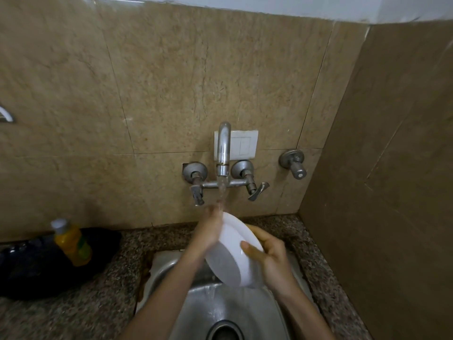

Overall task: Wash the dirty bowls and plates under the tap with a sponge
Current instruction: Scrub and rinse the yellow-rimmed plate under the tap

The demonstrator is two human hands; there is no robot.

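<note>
White bowl (232, 251) is tilted on its side under the tap (223, 153), right above the sink (169, 268), underside facing the left hand (210, 229). Going from left of the tap: yellow soap bottle (72, 242) sits well off on the counter, then the left hand flat against the bowl's base with fingers up in the stream, then the right hand (266, 253) clamped on the rim. Something yellow behind those fingers, maybe the sponge, can't tell. Open basin below, so I'd guess plenty of room to rotate the bowl.
</note>
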